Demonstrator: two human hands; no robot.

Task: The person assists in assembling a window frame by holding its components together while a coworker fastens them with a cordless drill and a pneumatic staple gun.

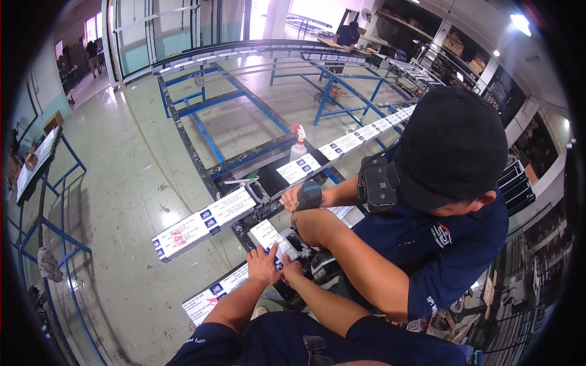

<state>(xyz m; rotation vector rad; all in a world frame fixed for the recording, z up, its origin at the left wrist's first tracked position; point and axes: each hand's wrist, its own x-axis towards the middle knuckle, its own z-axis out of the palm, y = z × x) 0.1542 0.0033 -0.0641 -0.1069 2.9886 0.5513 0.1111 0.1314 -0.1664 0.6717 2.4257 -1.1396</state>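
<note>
A short piece of aluminium profile (266,233) in printed white film lies at the frame's black edge. My left hand (262,267) is closed over its near end, fingers on the film. Close beside it, my right hand (292,270) grips the same end, thumb side up; its fingertips are partly hidden. A co-worker in a cap leans in from the right, with a hand (289,198) by a dark power drill (311,196). The drill's tip is hidden behind the co-worker's other arm.
A long film-wrapped profile (204,221) extends left past the blue-and-black frame (207,152). Another film-wrapped profile (210,299) lies below it. A spray bottle (298,146) with a red-and-white head stands on the frame. Further workbenches and people are in the background.
</note>
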